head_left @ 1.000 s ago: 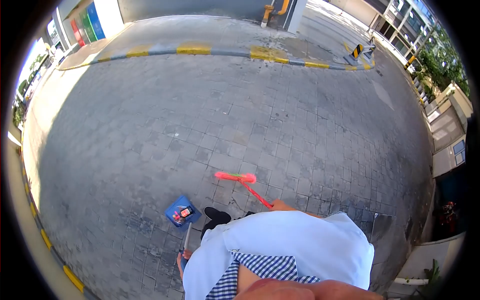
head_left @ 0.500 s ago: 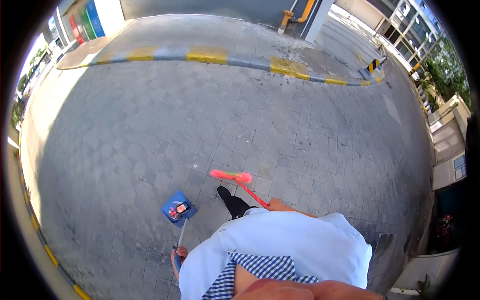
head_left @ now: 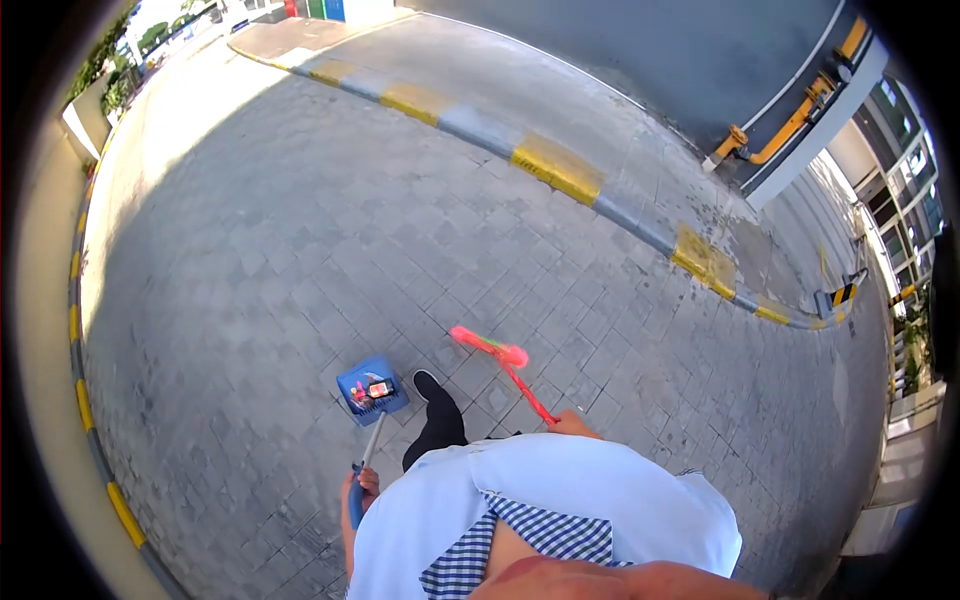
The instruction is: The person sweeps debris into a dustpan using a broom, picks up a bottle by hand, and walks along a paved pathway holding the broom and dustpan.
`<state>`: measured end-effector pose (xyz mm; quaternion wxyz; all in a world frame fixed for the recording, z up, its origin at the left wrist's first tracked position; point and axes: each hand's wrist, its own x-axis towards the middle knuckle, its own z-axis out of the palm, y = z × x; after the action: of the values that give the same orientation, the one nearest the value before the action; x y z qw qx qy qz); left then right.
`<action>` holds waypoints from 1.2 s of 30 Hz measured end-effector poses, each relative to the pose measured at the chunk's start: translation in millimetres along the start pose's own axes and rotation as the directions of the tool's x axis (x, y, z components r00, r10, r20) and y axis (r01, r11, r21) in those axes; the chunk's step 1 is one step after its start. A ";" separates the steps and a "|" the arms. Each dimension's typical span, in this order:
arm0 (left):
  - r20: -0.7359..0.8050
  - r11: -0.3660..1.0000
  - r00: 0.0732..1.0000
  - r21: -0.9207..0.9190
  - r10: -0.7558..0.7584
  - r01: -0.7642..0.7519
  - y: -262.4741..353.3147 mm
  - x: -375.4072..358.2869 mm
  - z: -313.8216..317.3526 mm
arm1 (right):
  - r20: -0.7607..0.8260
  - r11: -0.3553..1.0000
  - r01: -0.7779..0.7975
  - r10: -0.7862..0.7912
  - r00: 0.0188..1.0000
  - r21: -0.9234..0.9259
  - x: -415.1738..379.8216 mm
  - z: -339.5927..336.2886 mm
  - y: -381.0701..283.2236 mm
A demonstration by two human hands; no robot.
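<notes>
My left hand (head_left: 365, 484) is closed around the handle of a blue long-handled dustpan (head_left: 352, 402), low on the left of my body. Inside the pan lie a small dark packet with a pale label (head_left: 379, 389) and some pink bits (head_left: 358, 393). My right hand (head_left: 574, 425) grips the red handle of a broom (head_left: 494, 348), whose pink-red bristle head with a touch of green points forward and left. Whether the broom head or the pan touches the paving cannot be made out. My black shoe (head_left: 425, 383) stands between the two tools.
Grey paving (head_left: 330, 230) spreads all around me. A yellow-and-grey kerb (head_left: 555, 170) runs diagonally ahead, with yellow pipes (head_left: 795, 125) on the wall beyond. Another striped kerb (head_left: 85, 400) borders the left side. Further right stands a black-and-yellow striped barrier (head_left: 843, 295).
My view has turned left, so kerb and pipes appear shifted right and tilted. My leg and the dustpan have changed position slightly. Both hands keep hold of the same tools.
</notes>
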<state>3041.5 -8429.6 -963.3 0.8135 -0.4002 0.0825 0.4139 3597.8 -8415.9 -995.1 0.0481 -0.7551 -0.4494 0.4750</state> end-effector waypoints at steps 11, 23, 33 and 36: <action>-0.068 0.999 0.998 -0.048 -0.015 0.012 163.9 242.7 403.2 | -0.044 0.993 -0.080 0.076 0.996 -0.090 288.0 -130.6 -313.8; -0.003 0.995 0.995 -0.008 0.099 -0.099 349.7 494.6 764.2 | 0.027 0.995 -0.009 0.012 1.000 -0.099 675.0 -282.8 -678.0; -0.023 0.980 0.980 -0.024 0.197 -0.198 559.4 672.0 1052.2 | 0.173 0.993 0.103 -0.092 0.981 -0.058 981.8 -361.9 -1038.8; -0.021 0.988 0.989 0.035 0.149 -0.148 664.1 719.9 1119.5 | 0.171 0.992 0.106 -0.093 0.981 -0.068 1075.5 -352.0 -1124.8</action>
<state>2793.4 -6963.1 -939.7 0.7859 -0.3841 0.1284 0.4673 3309.1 -6846.9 -966.6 0.0047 -0.6903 -0.5068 0.5164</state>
